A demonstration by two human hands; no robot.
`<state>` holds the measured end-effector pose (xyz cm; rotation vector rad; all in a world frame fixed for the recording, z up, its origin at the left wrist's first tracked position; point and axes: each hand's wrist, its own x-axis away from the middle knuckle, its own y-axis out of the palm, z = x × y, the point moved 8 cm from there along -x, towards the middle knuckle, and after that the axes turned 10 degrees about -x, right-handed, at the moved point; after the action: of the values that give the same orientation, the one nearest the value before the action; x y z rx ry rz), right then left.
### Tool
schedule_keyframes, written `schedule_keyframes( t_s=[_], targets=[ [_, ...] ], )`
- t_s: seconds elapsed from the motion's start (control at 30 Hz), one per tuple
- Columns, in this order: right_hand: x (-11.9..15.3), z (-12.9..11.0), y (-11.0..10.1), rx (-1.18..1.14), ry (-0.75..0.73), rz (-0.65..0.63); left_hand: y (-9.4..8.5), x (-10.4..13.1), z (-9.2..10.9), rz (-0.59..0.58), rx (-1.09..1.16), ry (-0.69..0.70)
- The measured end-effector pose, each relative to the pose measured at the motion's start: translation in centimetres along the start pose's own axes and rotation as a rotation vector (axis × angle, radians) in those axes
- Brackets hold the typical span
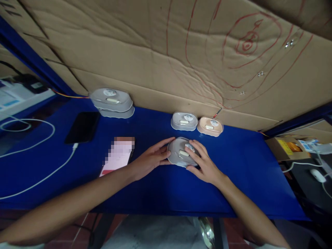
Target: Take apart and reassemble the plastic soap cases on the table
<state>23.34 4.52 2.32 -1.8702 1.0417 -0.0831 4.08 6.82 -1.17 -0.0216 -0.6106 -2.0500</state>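
A grey oval box (178, 157) with a clear lid, a white oblong piece and a round label on top is between my hands, low over the blue table or on it; I cannot tell which. My left hand (153, 158) grips its left end, thumb on the lid's edge. From the right, my right hand (206, 165) holds it too, several fingers lying over the lid and label, thumb at the near edge. Just behind stand a similar grey box (178, 125) and a peach-coloured box (207, 130), side by side.
Two more grey boxes (111, 102) are stacked at the back left. A black phone (83, 127) with a white cable and a lit phone (120, 152) lie at the left. A cardboard wall (124, 52) with red drawn rings rises behind the blue table (249, 173).
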Motion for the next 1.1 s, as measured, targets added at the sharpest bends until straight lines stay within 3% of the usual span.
schedule_keyframes(
  t_s=[0.13, 0.2, 0.27, 0.37, 0.43, 0.5, 0.6, 0.67, 0.73, 0.8, 0.87, 0.97, 1.1],
  targets=[
    [-0.3, 0.0, 0.1, -0.022, 0.027, 0.023, -0.3, -0.2, -0.2, -0.025, -0.072, 0.022],
    [-0.2, 0.1, 0.0, 0.008, 0.023, 0.018, -0.4, -0.5, 0.2, -0.030, -0.255, 0.060],
    [0.2, 0.3, -0.1, 0.052, 0.013, -0.011, -0.5, -0.9, 1.8, 0.023, -0.555, 0.184],
    [1.9, 1.0, -0.9, 0.095, 0.052, -0.048, 0.4, -2.2, 6.0, 0.123, -1.025, 0.472],
    [3.6, 1.9, -2.2, 0.133, 0.118, -0.024, 1.3, -4.1, 8.1, 0.118, -1.239, 0.603],
    [5.7, 3.3, -4.2, 0.233, 0.191, 0.035, 1.3, -6.9, 9.2, 0.108, -1.359, 0.638],
    [9.5, 6.5, -8.2, 0.472, 0.330, 0.142, -0.6, -10.6, 9.5, 0.160, -1.406, 0.555],
    [12.0, 9.7, -11.2, 0.604, 0.439, 0.204, -1.8, -11.2, 8.9, 0.169, -1.415, 0.497],
    [13.9, 12.9, -13.9, 0.678, 0.507, 0.269, -2.1, -9.8, 7.9, 0.151, -1.458, 0.478],
    [15.1, 15.6, -16.2, 0.712, 0.531, 0.366, -1.7, -6.8, 6.5, 0.123, -1.508, 0.461],
    [15.2, 17.6, -17.0, 0.710, 0.541, 0.407, -0.7, -3.3, 4.5, 0.067, -1.506, 0.401],
    [13.6, 18.5, -16.0, 0.677, 0.533, 0.367, 1.4, 0.8, 2.2, -0.005, -1.479, 0.363],
    [9.6, 17.4, -13.5, 0.599, 0.608, 0.296, 2.5, 1.9, 0.7, -0.045, -1.371, 0.319]
  ],
)
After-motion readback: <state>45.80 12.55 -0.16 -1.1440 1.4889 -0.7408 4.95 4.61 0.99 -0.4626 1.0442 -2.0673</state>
